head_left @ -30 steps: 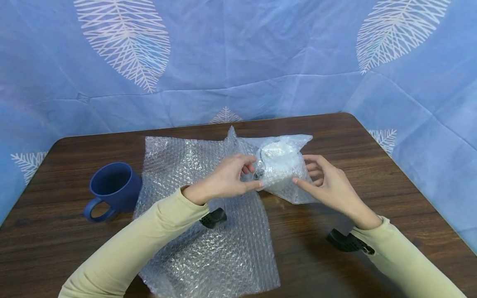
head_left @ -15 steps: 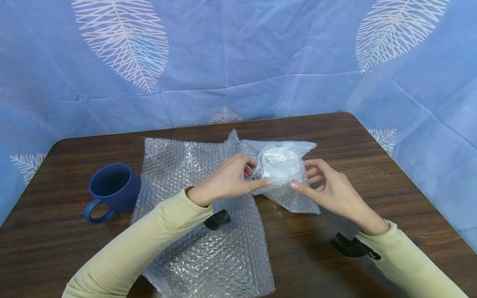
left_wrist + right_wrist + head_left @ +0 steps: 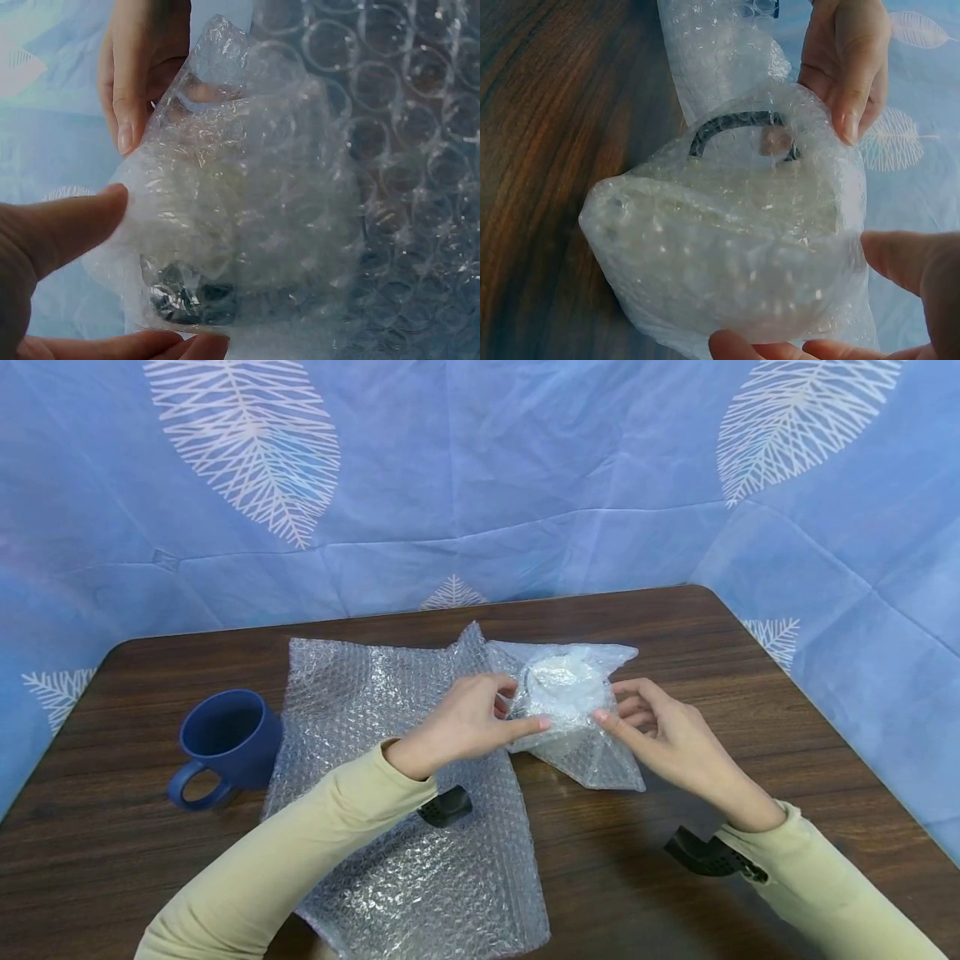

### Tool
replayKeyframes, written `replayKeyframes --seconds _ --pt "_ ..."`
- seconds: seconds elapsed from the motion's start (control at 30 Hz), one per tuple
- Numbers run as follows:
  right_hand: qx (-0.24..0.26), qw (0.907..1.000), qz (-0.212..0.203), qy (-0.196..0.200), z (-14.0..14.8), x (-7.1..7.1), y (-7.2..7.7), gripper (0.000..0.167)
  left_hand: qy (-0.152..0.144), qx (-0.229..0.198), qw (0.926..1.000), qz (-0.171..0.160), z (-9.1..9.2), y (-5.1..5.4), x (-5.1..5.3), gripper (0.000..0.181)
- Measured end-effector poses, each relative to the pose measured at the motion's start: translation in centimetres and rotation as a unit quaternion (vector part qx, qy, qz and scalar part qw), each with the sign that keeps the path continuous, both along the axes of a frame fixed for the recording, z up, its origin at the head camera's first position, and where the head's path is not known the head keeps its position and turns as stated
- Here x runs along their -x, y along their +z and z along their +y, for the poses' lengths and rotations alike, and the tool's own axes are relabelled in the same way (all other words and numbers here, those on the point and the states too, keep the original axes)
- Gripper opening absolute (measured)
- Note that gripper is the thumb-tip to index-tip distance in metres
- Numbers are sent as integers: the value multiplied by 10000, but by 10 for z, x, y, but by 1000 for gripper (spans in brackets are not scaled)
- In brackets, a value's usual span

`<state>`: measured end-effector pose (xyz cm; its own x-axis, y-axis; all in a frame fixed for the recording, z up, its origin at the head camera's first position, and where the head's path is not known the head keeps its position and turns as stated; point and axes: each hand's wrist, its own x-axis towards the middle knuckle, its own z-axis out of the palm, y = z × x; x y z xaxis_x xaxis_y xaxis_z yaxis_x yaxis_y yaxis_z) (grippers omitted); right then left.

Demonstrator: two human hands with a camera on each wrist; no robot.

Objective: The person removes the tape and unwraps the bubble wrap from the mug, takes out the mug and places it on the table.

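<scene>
Presently, one bubble-wrapped bundle [image 3: 564, 697] sits on the table [image 3: 750, 718], toward 4 o'clock of the head view's centre. Two hands grip it between thumb and fingers: left hand [image 3: 472, 718] at 9 o'clock, right hand [image 3: 667, 731] near 3. One dark handle [image 3: 739, 120] shows through. One bubble-wrap sheet [image 3: 450, 877] spreads at 8 o'clock; one blue mug [image 3: 247, 752] at 9.

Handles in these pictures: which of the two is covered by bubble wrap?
The dark curved handle seen through the bubble wrap; the blue handle on the mug is bare.
</scene>
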<state>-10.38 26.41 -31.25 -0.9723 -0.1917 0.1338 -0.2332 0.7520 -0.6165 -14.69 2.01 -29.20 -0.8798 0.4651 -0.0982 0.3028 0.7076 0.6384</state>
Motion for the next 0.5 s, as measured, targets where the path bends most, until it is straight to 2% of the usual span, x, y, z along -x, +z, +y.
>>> replayKeyframes --seconds 0.2,0.33,0.5 --pt "-54 9994 344 -51 2 2 -1 44 -39 -31 9997 219 1 -1 -1 42" --pt "35 9938 1102 -120 2 4 -2 34 -88 -89 9991 406 2 -1 -2 36" --pt "58 9749 2224 -73 1 8 1 26 -159 -53 9989 430 2 0 -2 42"
